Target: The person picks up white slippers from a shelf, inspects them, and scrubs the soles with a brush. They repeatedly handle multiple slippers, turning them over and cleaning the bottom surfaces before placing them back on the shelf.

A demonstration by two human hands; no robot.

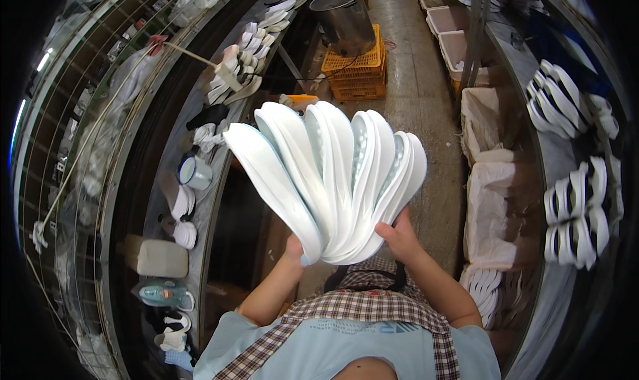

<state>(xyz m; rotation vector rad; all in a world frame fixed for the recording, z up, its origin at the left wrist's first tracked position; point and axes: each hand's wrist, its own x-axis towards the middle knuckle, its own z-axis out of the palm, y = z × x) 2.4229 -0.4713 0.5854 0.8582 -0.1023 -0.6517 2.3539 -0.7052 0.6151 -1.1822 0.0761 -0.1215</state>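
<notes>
A fanned stack of white shoe soles (326, 180) is held up in front of me, several pieces nested at their lower ends and spread apart at the top. Pale blue edges and dotted inner faces show on some of them. My left hand (295, 250) grips the stack at its lower left end, most of its fingers hidden behind the soles. On the right, my right hand (401, 237) closes round the lower right side, its thumb on the near face and its other fingers hidden behind.
On the left bench stand a white enamel mug (195, 172), a plastic jug (158, 257) and piled soles (249, 54). Ahead, a metal bucket (343, 22) rests on orange crates (356, 74). Along the right lie lined bins (489, 207) and a shelf with more white soles (574, 213).
</notes>
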